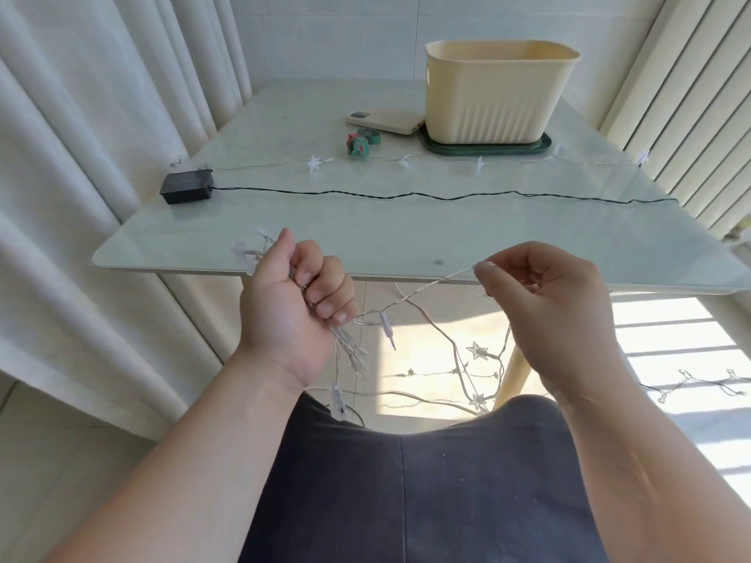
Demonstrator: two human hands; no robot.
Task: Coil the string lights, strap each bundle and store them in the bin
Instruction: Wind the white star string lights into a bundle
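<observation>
My left hand (294,302) grips a bundle of clear string lights (349,351) in a fist at the table's near edge; white clips and bulbs stick out above and below it. A clear wire (426,287) runs from that fist up to my right hand (544,306), which pinches it between thumb and fingertips. More of the string trails on the floor under the table. On the glass table (406,233) lie a star string light (315,162) and a black-wired string (406,195) with a black battery box (187,186). The cream bin (498,97) stands at the back right.
A roll of green and red straps (359,144) lies by a cream phone (386,121) left of the bin, which sits on a dark green tray (544,146). Curtains hang on the left, blinds on the right. A table leg (514,375) stands below my right hand.
</observation>
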